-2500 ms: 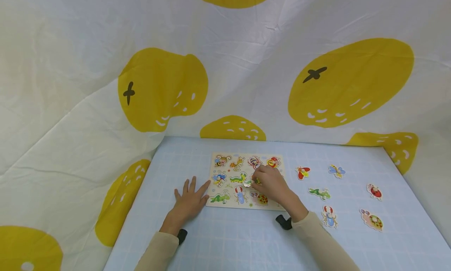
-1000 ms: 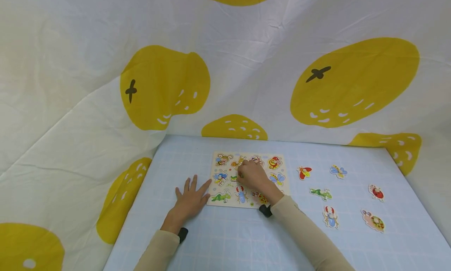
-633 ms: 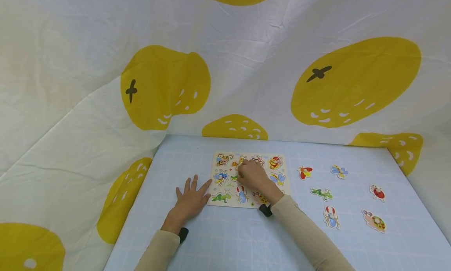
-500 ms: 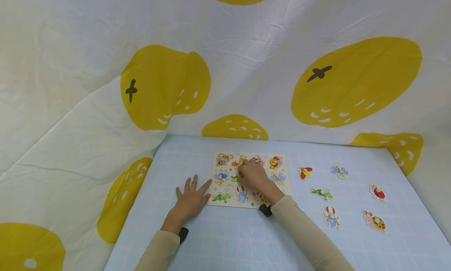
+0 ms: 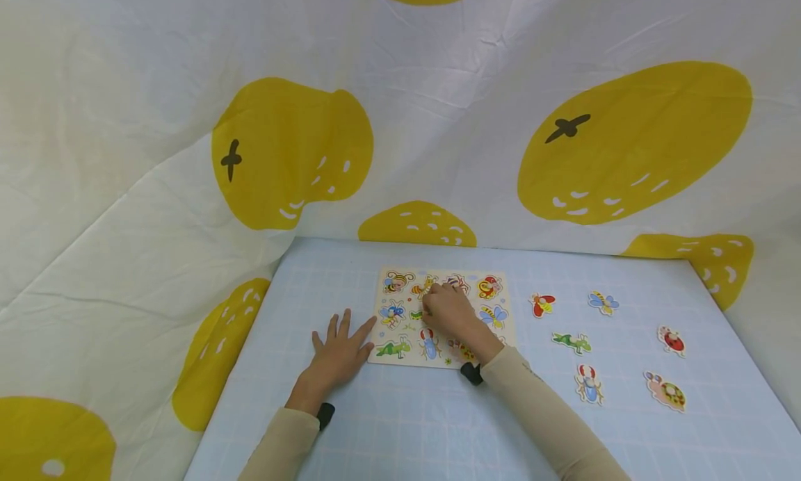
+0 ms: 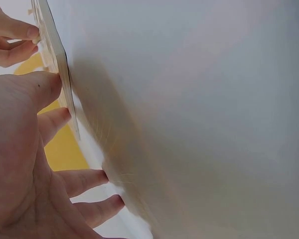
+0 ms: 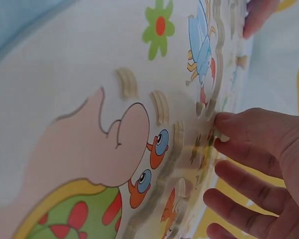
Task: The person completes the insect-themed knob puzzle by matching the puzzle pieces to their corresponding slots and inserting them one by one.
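A wooden peg puzzle board (image 5: pixel 415 361) printed with insects lies on the table. Over its middle, my right hand (image 5: pixel 453 315) pinches the small knob of a green caterpillar puzzle piece (image 5: pixel 416 315) between thumb and index finger; the piece sits at the caterpillar picture, mostly hidden under the hand. In the left wrist view, that knob (image 6: pixel 36 39) shows between the fingertips, close over the board. My left hand (image 5: pixel 338 357) rests with spread fingers at the board's left edge, thumb and a finger touching that edge (image 6: pixel 65 82). The board's snail picture (image 7: pixel 89 149) fills much of the right wrist view.
Right of the board lie several loose pieces: a red-winged bug (image 5: pixel 541 305), a dragonfly (image 5: pixel 603 302), a grasshopper (image 5: pixel 571 342), a stag beetle (image 5: pixel 588 385), a ladybird (image 5: pixel 672 341) and a snail (image 5: pixel 665 391). A fruit-printed cloth (image 5: pixel 438 154) hangs behind the table.
Since the earliest frame my right hand has moved left across the board with the caterpillar piece, then held still over the caterpillar picture. My left hand has stayed at the edge.
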### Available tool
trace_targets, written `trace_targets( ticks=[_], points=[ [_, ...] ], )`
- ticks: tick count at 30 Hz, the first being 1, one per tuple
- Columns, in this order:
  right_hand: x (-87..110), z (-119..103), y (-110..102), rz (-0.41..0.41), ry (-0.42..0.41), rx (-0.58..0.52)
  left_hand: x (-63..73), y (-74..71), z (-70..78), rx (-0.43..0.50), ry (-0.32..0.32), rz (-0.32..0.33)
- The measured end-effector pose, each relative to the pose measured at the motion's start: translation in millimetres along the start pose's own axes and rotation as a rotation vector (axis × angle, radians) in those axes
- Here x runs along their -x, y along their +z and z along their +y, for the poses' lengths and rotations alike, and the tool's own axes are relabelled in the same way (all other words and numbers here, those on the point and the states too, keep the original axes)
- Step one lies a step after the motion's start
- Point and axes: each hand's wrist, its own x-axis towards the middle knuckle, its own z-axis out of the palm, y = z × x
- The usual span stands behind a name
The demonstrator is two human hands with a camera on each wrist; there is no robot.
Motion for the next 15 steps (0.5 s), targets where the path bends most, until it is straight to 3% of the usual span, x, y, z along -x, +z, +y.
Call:
trace_targets(
  ticks=[9,15],
  points=[
    [2.8,1,-1,0.03,0.012,-0.002,1.1,-0.2,0.3,-0.008,0.0,-0.001],
    [13.3,6,-16,0.096,0.024,-0.035,2.8,-2.0,1.8,-0.005,0.003,0.004]
  ],
)
